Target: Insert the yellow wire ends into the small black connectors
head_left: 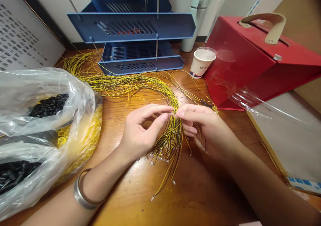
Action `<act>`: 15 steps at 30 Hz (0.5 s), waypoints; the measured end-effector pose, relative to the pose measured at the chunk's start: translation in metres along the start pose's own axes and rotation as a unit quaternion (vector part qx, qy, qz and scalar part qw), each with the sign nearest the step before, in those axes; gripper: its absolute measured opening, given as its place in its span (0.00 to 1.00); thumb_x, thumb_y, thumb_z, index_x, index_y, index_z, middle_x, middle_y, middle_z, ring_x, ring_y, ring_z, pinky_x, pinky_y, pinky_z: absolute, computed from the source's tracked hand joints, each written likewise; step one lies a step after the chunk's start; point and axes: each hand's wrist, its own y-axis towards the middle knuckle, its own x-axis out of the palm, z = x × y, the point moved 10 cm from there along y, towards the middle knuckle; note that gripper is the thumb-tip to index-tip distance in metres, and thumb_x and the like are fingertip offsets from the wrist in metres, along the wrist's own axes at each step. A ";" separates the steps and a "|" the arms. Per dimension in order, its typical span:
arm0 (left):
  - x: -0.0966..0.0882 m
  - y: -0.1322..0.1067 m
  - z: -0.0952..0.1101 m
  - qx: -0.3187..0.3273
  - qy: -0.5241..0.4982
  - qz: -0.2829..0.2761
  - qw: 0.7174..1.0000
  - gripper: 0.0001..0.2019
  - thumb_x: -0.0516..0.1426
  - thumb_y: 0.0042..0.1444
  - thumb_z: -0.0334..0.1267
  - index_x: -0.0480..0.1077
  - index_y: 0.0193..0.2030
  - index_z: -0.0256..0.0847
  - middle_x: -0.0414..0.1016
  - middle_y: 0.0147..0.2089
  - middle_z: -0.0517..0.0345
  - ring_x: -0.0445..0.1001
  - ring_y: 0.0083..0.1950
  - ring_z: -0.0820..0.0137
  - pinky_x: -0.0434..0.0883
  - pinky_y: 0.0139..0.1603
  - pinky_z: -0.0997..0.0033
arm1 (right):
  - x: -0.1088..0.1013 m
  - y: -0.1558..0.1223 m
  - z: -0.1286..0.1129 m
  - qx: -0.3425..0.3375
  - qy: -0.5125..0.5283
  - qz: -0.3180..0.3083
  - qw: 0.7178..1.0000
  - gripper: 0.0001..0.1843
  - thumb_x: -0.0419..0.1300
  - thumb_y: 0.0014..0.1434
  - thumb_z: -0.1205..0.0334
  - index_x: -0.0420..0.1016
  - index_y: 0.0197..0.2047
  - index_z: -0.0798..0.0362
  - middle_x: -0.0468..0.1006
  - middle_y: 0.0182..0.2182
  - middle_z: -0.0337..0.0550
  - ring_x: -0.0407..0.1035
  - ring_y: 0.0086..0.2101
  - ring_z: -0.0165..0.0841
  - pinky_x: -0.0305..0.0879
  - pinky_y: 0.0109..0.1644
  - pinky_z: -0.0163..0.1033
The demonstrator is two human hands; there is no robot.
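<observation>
A long bundle of thin yellow wires point(130, 84) with small clear-tipped ends lies across the wooden table point(140, 199). My left hand point(140, 129) and my right hand point(203, 129) meet over the bundle near its tipped ends, fingertips almost touching. Both pinch thin yellow wires from the bundle between thumb and forefinger. Several wire ends point(165, 152) fan out below my hands. A silver bangle point(81, 192) sits on my left wrist.
Clear plastic bags point(37, 119) with black parts and yellow rings sit at the left. A blue stacked paper tray point(132, 28) stands at the back, a lidded paper cup point(202, 62) beside it. A red box with a handle point(250, 59) is at the right.
</observation>
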 end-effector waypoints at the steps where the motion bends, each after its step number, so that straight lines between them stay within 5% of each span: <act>1: 0.000 0.000 -0.001 -0.004 -0.007 0.000 1.000 0.08 0.58 0.60 0.32 0.78 0.44 0.40 0.81 0.40 0.56 0.78 0.39 0.72 0.74 0.42 0.74 | 0.000 0.000 0.000 0.004 0.005 -0.002 1.000 0.06 0.62 0.51 0.63 0.72 0.25 0.54 0.55 0.15 0.31 0.45 0.18 0.22 0.37 0.23 0.36; 15: 0.002 0.003 -0.001 -0.030 -0.010 0.007 0.999 0.03 0.62 0.55 0.34 0.79 0.35 0.40 0.82 0.35 0.55 0.78 0.36 0.69 0.74 0.38 0.72 | 0.004 0.000 0.004 0.033 0.023 -0.019 0.999 0.06 0.63 0.50 0.64 0.72 0.25 0.55 0.55 0.15 0.31 0.45 0.18 0.22 0.36 0.24 0.36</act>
